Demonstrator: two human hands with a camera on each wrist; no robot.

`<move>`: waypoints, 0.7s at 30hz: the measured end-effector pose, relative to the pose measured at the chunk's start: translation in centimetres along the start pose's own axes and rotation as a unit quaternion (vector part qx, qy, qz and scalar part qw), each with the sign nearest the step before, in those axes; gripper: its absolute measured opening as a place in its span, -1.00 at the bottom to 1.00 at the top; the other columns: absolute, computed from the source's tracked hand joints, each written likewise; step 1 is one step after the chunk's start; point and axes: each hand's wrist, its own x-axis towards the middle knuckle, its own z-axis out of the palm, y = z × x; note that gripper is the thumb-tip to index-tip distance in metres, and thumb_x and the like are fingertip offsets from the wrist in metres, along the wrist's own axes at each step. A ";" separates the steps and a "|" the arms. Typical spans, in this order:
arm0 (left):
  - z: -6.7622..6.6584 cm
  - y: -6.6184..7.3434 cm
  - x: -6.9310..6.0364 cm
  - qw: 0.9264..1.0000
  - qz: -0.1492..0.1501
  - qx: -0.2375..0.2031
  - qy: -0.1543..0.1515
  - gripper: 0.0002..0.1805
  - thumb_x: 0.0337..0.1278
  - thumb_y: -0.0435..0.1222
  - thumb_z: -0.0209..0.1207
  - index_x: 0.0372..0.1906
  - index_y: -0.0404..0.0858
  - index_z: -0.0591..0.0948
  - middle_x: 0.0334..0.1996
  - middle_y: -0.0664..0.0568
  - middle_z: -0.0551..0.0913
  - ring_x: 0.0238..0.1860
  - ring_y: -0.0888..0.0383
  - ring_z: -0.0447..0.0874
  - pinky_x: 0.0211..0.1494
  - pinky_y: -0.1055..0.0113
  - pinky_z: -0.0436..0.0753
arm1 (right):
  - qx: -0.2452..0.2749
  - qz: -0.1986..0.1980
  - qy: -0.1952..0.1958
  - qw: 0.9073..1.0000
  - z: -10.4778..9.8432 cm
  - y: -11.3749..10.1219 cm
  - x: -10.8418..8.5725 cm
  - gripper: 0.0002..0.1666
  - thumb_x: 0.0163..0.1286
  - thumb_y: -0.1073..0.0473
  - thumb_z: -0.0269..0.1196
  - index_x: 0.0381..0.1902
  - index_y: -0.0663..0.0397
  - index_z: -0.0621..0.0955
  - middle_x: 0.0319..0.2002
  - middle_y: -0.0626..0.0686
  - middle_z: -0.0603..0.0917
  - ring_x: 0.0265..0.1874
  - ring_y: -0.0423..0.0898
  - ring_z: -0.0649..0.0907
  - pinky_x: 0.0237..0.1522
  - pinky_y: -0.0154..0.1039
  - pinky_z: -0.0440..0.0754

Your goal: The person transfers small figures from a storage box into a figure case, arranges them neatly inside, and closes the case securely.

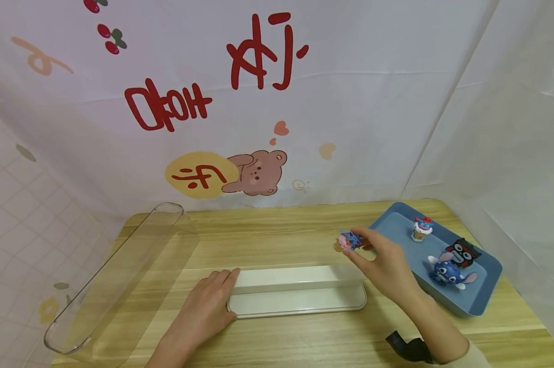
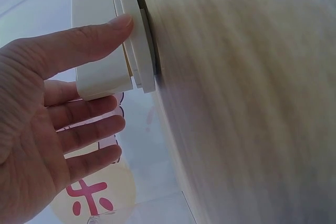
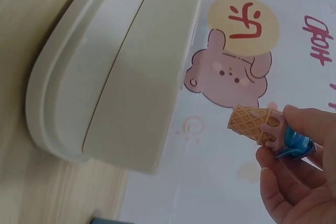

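Note:
My right hand (image 1: 387, 263) pinches a small ice-cream-cone figurine (image 3: 260, 124) between thumb and fingers. The figurine has a waffle cone, pink drips and a blue top, and hangs above the right end of a white stepped stand (image 1: 300, 301). At the stand's left end, my left hand (image 1: 210, 296) grips it, thumb on the front rim and fingers at the back step. In the left wrist view, the thumb (image 2: 89, 43) lies across the stand's edge (image 2: 142, 40).
On the right sits a blue-grey tray (image 1: 484, 301) holding a cone figurine (image 1: 422, 229), a blue big-eared figurine (image 1: 447, 271) and a dark owl-like piece (image 1: 463, 252). A long clear cover (image 1: 134, 276) stands at the left. A black strap (image 1: 408, 348) lies near my right forearm.

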 end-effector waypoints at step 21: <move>0.2 -0.1 0.0 1.000 -0.002 -0.001 -0.008 0.01 -0.39 -0.30 0.72 0.35 -0.44 0.52 0.12 -0.13 0.65 0.13 -0.07 0.62 0.13 -0.05 0.66 | 0.082 -0.059 -0.012 0.995 3.2 -2.8 0.3 -0.39 0.04 0.42 0.62 0.09 0.18 0.68 -0.07 0.02 0.79 -0.22 -0.13 0.73 -0.27 -0.31 0.71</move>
